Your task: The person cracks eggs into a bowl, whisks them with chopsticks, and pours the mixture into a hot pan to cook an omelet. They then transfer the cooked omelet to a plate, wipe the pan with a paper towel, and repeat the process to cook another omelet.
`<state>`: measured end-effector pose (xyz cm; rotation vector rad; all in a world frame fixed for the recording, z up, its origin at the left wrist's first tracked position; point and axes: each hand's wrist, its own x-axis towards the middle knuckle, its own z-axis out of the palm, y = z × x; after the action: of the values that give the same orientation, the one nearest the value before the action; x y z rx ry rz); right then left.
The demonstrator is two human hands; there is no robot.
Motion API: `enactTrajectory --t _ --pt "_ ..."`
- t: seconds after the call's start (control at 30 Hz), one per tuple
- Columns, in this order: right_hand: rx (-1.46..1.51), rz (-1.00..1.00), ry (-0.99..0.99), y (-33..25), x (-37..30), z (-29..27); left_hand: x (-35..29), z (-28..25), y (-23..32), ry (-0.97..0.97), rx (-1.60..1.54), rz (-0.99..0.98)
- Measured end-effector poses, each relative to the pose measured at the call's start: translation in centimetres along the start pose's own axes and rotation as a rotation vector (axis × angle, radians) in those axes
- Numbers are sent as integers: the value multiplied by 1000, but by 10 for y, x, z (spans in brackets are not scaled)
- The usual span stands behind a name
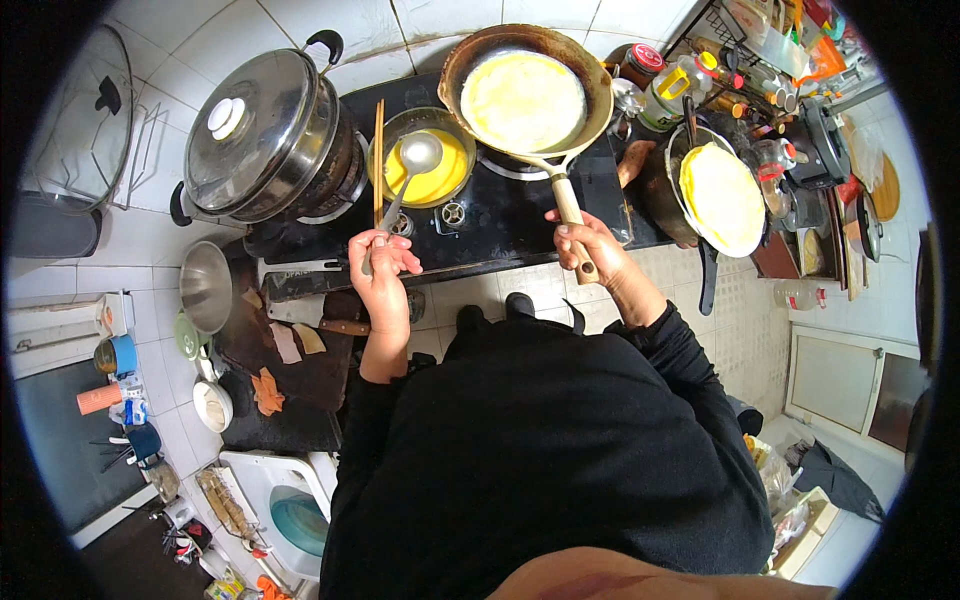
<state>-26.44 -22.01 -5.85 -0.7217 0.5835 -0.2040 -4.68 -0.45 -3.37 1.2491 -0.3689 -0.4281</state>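
Note:
My left hand (380, 275) is closed round the handle of a metal ladle (421, 152). The ladle's head is over a bowl (400, 122) of yellow liquid (440, 183) that looks like beaten egg. Wrapped round the light handle of a frying pan (597, 92), my right hand (592, 248) keeps the pan over the right burner, tilt unclear. A thin, round, pale yellow egg sheet (523, 100) covers most of the pan's bottom. Wooden chopsticks (378, 165) lie along the bowl's left side. On the right, similar round egg sheets (720, 200) rest on top of a dark pot (665, 190).
A large lidded steamer pot (265, 135) occupies the left burner of the black stove (520, 235). Left of me, a knife (345, 327) and food scraps lie on a dark board (300, 375), near a metal bowl (207, 287). Bottles and jars (680, 90) crowd the back right.

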Motion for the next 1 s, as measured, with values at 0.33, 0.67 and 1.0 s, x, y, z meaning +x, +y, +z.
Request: enactTrajectory --t 0.33,0.67,1.0 --pt "-41 -50 -28 1 -2 2 -2 -8 -6 -33 -6 34" --pt "-41 -62 -39 1 -2 3 -7 -9 -4 -217 292 124" --pt "-55 -65 -41 1 -1 2 5 -18 38 -56 34 -21"
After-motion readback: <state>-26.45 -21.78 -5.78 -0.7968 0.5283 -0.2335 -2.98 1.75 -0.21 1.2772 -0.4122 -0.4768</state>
